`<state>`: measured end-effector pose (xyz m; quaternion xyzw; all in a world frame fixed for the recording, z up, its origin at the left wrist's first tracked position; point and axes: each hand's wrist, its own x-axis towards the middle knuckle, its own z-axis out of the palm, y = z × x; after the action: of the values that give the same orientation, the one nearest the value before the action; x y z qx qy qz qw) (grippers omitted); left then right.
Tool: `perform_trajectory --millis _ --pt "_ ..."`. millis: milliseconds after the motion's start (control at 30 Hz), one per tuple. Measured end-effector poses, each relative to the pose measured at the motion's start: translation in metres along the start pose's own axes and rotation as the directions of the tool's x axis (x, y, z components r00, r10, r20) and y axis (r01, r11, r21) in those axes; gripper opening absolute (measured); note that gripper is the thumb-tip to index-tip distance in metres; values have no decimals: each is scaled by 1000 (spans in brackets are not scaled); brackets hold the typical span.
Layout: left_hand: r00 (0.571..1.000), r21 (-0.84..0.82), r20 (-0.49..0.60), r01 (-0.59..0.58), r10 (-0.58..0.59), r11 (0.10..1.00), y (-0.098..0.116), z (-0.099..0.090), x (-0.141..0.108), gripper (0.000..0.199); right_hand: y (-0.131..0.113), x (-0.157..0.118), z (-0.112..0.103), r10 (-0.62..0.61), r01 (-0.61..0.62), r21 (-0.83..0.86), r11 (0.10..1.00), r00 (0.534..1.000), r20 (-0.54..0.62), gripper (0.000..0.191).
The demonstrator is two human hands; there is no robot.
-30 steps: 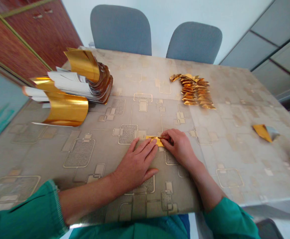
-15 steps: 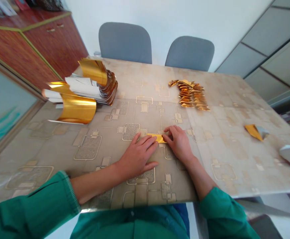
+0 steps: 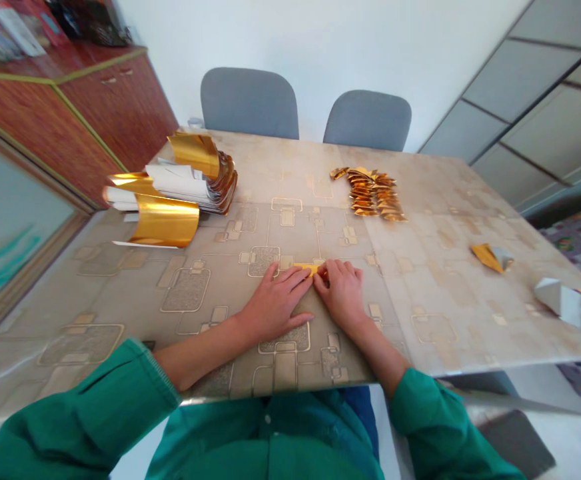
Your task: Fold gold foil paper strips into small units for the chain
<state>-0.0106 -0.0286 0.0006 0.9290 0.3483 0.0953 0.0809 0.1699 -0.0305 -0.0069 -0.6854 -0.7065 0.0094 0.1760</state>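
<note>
A narrow folded strip of gold foil paper (image 3: pixel 304 267) lies flat on the patterned table, partly covered by both hands. My left hand (image 3: pixel 278 300) rests with its fingers stretched out, the fingertips pressing on the strip's near side. At the strip's right end, my right hand (image 3: pixel 341 291) has thumb and fingers drawn together in a pinch on the paper. The two hands almost touch. Farther back to the right stand two rows of folded gold foil pieces (image 3: pixel 365 192).
Curled gold sheets with white backs (image 3: pixel 168 221) and a bent stack of gold paper (image 3: pixel 195 155) lie at the back left. Crumpled gold and white scraps (image 3: pixel 490 257) and a white piece (image 3: pixel 563 300) lie at the right. Two grey chairs (image 3: pixel 250 103) stand behind the table (image 3: pixel 435 287).
My right hand has slid left along the strip, closer to my left hand, and less gold shows between them. The camera view has shifted slightly.
</note>
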Motion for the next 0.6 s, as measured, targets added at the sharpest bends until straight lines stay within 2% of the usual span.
perform_trajectory --millis 200,433,600 --pt "999 34 -17 -28 29 999 -9 2 -7 62 4 -4 -5 37 -38 8 999 998 42 12" --pt "998 66 -58 -6 10 998 -21 -1 -18 47 8 -3 -10 31 -38 67 997 994 102 12" --pt "994 55 -106 4 2 998 -24 -2 -24 41 14 -5 -8 11 -20 106 994 996 89 15"
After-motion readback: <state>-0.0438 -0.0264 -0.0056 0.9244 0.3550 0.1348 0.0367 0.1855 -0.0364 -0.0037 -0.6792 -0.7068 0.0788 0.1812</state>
